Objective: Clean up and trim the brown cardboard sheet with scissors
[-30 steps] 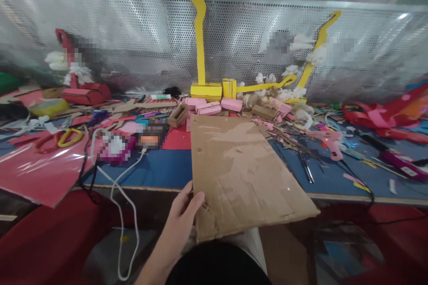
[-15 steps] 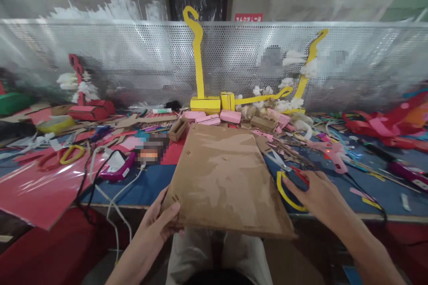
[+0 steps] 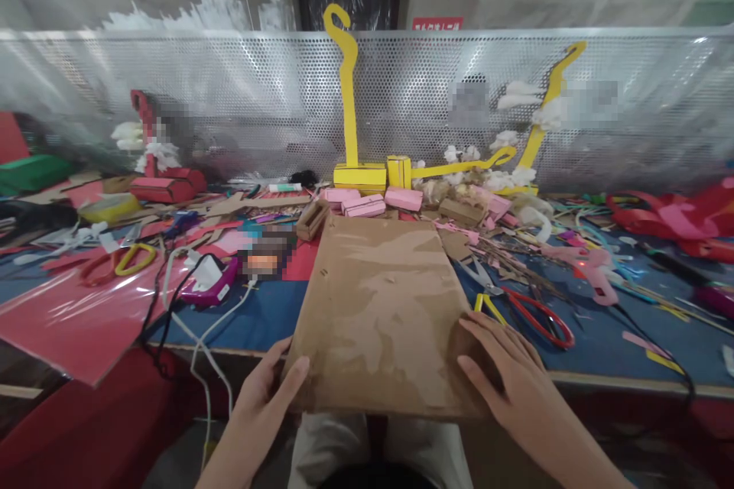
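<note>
Moved off the scissors (image 3: 542, 313) since half a second ago, the right grip (image 3: 510, 370) is now at the right edge of the cardboard sheet (image 3: 384, 321), thumb and fingers spread; whether it pinches cannot be told. The left grip (image 3: 264, 390) is clamped on the opposite edge, thumb on top. The sheet's near end overhangs the blue surface (image 3: 272, 317), above the person's lap (image 3: 332, 447), so support at both sides probably keeps it steady. Released, the scissors lie just beside the sheet, within easy reach.
</note>
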`<state>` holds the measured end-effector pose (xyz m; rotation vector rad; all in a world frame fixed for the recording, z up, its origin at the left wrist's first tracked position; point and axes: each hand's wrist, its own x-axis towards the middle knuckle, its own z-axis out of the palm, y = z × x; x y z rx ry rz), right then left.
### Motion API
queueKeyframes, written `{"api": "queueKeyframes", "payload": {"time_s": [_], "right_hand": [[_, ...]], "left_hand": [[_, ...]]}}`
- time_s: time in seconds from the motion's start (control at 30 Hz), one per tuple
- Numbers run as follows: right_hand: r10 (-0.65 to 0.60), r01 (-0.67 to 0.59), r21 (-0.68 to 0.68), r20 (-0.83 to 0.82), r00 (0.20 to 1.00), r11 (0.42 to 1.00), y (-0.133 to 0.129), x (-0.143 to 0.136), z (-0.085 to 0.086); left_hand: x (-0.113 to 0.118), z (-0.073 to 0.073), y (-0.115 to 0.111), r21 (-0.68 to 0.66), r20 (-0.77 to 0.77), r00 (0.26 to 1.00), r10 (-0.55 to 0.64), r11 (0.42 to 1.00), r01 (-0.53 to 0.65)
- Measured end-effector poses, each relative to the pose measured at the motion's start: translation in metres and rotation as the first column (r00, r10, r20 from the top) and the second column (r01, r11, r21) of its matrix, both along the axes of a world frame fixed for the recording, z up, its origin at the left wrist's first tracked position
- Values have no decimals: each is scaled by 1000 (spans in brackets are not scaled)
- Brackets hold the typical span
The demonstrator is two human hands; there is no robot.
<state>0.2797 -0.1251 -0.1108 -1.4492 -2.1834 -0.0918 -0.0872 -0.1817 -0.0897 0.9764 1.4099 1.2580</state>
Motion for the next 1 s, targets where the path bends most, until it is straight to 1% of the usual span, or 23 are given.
{"api": "queueKeyframes", "payload": {"time_s": [0.07,0.17,0.27,0.33,0.4,0.5,0.63,0.73,0.77,0.8,0.83,0.87,0.9,0.93,0.97,1.0], "right_hand": [[15,-15,8,6,1000,1000,-1,-1,-3],[50,-51,29,28,998,998,-1,-5,-1],[166,-166,-11,81,983,986,-5,-16,5],[244,-240,-47,97,965,970,-8,-26,9],[274,-271,-49,95,957,961,-9,-33,9],[286,-286,-14,90,954,958,-7,-37,5],[294,-296,16,82,952,955,-3,-39,1],[298,-300,27,53,953,954,-6,-43,7],[305,-306,17,35,952,952,-8,-43,10],[312,-312,-10,10,950,950,-9,-42,14],[308,-309,-34,-32,951,950,-10,-38,18],[277,-281,-40,-93,956,959,-9,-31,22],[208,-215,-19,-170,963,977,-7,-20,26],[109,-109,12,-252,962,994,-4,-5,28],[-24,52,73,-336,942,996,1,12,30],[-157,214,111,-382,911,971,6,33,32]], "left_hand": [[-3,1,7,30,-111,994,-10,999,13],[-6,8,18,92,-260,965,14,996,10],[-6,16,25,179,-381,923,58,984,12],[-5,19,27,214,-432,899,76,977,20],[-4,18,27,220,-469,879,83,975,25],[-2,11,26,213,-529,842,100,977,18],[2,7,22,216,-596,785,168,975,-44],[3,9,21,211,-623,754,208,973,-94],[3,10,21,216,-615,756,223,970,-110],[2,10,22,218,-589,777,223,969,-114],[0,11,23,210,-540,814,216,970,-118],[-2,11,24,192,-464,864,194,975,-115],[-4,12,25,155,-363,918,160,982,-109],[-6,13,25,112,-252,955,157,985,-132],[-9,16,25,78,-146,973,180,982,-170],[-12,20,25,56,-61,973,222,974,-219]]}}
